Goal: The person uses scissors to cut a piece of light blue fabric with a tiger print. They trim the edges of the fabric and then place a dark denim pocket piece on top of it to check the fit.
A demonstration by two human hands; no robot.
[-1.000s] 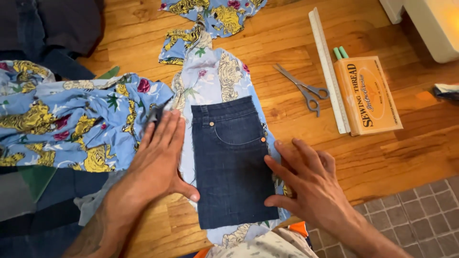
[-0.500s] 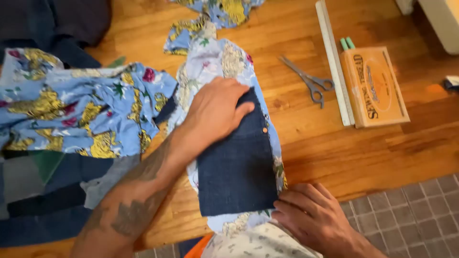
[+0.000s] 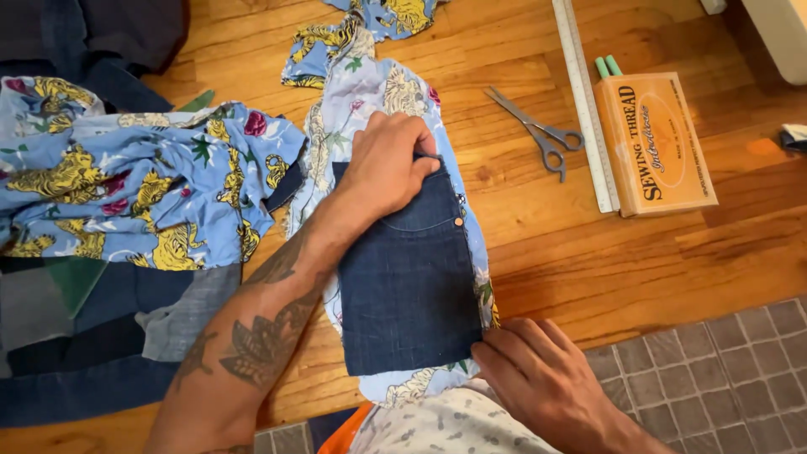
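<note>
A dark blue denim pocket panel lies on a strip of light blue printed fabric on the wooden floor. My left hand rests on the panel's top edge, fingers curled over and pinching that edge. My right hand presses down at the panel's lower right corner, fingertips touching the denim and the printed fabric beneath it.
A heap of blue printed cloth and dark denim pieces lies at the left. Scissors, a long ruler, and an orange thread box with green markers sit at the right. Grey tiles begin at lower right.
My left hand has slid from the panel's left side up to its top edge and curled onto it. My right hand has dropped from the right edge to the lower right corner.
</note>
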